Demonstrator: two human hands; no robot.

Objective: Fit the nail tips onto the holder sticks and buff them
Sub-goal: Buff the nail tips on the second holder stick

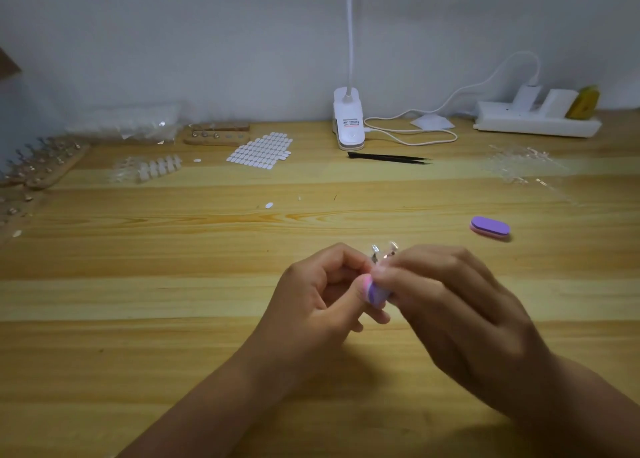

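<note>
Head view: blurred, unreadable print on the label of the white plastic clip lamp (pixel 348 121), black pointed tweezers (pixel 389 158) just before it on the pale wooden table (pixel 173 249). Mid-table, left hand (pixel 322 294) pinching thin holder sticks with clear nail tips (pixel 384 251), right hand (pixel 460 312) pinching a pink-and-purple oval buffer block (pixel 375 293) against them. Farther right, lying flat, a second purple-topped oval buffer (pixel 490 228).

Dim, flat indoor light with a cool grey cast. Soft shadows fall on the table (pixel 173 353) beneath the left hand (pixel 311 294) and right hand (pixel 450 305), both slightly blurred at centre frame. The left edge is smeared and out of focus; wide-angle distortion bows the planks.
</note>
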